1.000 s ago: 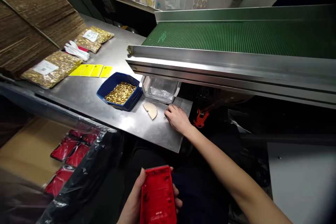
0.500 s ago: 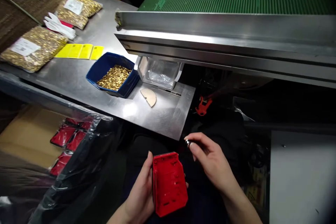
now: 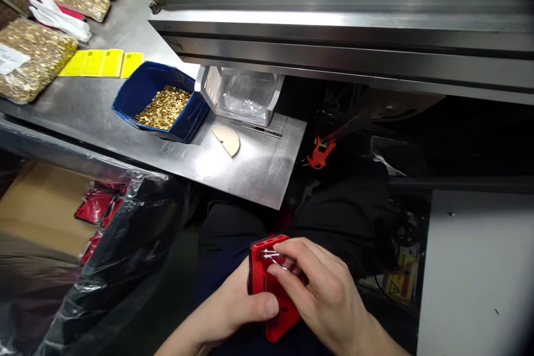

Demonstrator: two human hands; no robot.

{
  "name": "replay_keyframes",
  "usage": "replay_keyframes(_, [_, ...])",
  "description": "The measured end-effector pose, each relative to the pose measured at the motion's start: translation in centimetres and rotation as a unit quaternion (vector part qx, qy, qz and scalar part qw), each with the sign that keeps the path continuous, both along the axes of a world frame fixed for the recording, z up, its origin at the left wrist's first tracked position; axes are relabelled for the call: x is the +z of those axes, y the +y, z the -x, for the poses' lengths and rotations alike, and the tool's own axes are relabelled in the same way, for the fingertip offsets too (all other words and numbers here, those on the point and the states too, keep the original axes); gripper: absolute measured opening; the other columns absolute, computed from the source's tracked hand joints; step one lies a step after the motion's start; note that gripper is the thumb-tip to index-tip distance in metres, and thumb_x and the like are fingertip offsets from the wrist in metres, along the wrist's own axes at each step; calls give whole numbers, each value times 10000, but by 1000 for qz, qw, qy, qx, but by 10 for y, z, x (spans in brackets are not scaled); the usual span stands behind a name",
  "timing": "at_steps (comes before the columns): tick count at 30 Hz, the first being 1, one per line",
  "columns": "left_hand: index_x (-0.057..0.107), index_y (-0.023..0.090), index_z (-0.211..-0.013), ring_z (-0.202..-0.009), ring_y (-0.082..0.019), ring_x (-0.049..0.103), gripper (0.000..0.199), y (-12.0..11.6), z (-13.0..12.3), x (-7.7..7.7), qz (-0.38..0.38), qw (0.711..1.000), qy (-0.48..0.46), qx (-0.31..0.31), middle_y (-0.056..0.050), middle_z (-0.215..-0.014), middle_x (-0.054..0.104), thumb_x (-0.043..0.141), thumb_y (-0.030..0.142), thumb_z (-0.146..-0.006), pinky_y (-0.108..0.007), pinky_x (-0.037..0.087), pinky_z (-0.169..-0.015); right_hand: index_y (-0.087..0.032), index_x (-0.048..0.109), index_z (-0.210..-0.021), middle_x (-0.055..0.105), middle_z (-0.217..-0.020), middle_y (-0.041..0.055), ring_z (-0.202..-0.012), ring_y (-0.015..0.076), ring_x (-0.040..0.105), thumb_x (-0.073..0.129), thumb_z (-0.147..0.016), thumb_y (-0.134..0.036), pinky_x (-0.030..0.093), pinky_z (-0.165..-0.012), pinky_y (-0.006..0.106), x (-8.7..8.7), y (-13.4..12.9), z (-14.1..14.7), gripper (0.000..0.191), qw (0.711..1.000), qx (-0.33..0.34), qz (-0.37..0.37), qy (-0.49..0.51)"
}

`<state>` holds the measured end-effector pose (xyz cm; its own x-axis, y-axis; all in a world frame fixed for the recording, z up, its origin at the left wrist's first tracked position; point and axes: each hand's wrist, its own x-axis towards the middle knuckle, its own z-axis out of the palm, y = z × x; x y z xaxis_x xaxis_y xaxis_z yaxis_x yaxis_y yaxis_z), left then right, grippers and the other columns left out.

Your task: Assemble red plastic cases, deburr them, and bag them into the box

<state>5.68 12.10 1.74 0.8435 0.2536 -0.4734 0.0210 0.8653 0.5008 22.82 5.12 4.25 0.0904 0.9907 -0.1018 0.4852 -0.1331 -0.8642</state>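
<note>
Down from the bench [image 3: 258,172], the right hand [image 3: 321,289] now pinches a small metal clip [image 3: 270,256] onto the red casing's [image 3: 273,295] far end; the left hand [image 3: 237,308] grips its left edge, long axis pointing away.

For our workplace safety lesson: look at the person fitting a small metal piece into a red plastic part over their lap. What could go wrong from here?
1. The small metal piece is pinched in the right hand over the lap, not the steel table; if it slips, it may vanish into the dark space below.
2. The red plastic part rests only in the left hand, so pressing could tilt it.
</note>
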Motion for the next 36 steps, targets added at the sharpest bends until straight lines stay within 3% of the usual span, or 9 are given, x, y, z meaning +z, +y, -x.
replay_keyframes(10, [584,188,-1372,-1150,-323,595,725,1,-4,6,-19,1000,15,-10,-108,-1237,651,833,544,-792,-396,466,-972,-244,620,-1186,754,-1071,46,-948,217,721,601,-1003,-155,584,-846,335,-2,-3,2,205,1000,10,-9,-19])
replay_keyframes(17, [656,156,-1220,-939,-231,583,508,-3,-4,3,-25,999,27,-29,-64,-1042,652,822,422,-820,-340,472,-856,-232,634,-1158,753,-1012,62,-873,219,721,520,-1052,-191,592,-807,345,3,-5,0,162,998,30,10,-48])
replay_keyframes(25, [699,185,-1110,-970,-256,611,353,-3,-4,0,-49,997,36,-55,-52,-1031,680,793,395,-841,-347,486,-868,-210,649,-1115,747,-976,59,-842,211,713,525,-1060,-229,560,-789,337,-6,-9,-4,138,996,58,33,-63])
replay_keyframes(28, [695,176,-1188,-1037,-272,624,428,-4,-2,-4,-19,998,27,-49,-69,-1101,694,798,406,-842,-360,485,-908,-201,673,-1059,733,-921,48,-800,197,693,541,-1050,-234,542,-759,323,-7,-6,-6,136,996,54,46,-48])
replay_keyframes(30, [666,175,-1258,-1060,-279,634,523,-7,2,-8,17,999,31,-36,-83,-1141,699,816,428,-826,-383,483,-943,-222,686,-1036,735,-917,24,-787,175,690,595,-1025,-251,538,-740,291,-7,-2,-11,96,998,24,65,-6])
replay_keyframes(32, [628,178,-1311,-1047,-274,650,613,-10,5,-11,56,998,39,-19,-96,-1163,707,837,448,-803,-403,484,-957,-243,691,-1031,737,-912,2,-789,159,697,654,-988,-270,542,-734,260,-13,5,-19,62,995,-48,77,36])
replay_keyframes(36, [615,143,-1297,-1052,-321,673,696,-16,12,-17,107,993,52,-4,-149,-1157,724,865,494,-751,-446,507,-933,-231,655,-1109,738,-958,29,-827,176,702,671,-962,-331,547,-753,270,-53,29,-33,179,980,-188,55,38])
